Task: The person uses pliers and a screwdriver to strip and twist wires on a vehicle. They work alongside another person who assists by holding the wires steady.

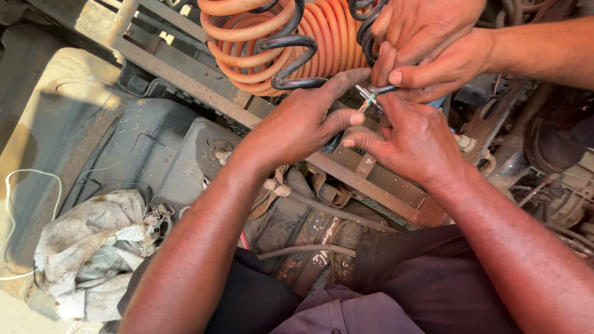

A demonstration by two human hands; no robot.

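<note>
**Four hands gathered on one cable end**

Four hands meet at the bared end of a black coiled cable, which hangs beside a bright orange coiled air hose above a rusty metal frame rail. Our left hand reaches up with forefinger stretched along the cable and thumb pressed toward the thin coloured wires poking out of its sheath; its grip is a light, mostly closed pinch at those wires. Our right hand comes in beneath, fingertips closed on the same wire ends. Another person's two hands clamp the cable just above, steadying it.

We judge that the step in hand is sorting or preparing the fine wires at the cut end. Any next move would call for small, careful fingertip work while the other hands keep the cable from springing back. A crumpled grey rag lies down at the left on the dusty grey housing.
</note>
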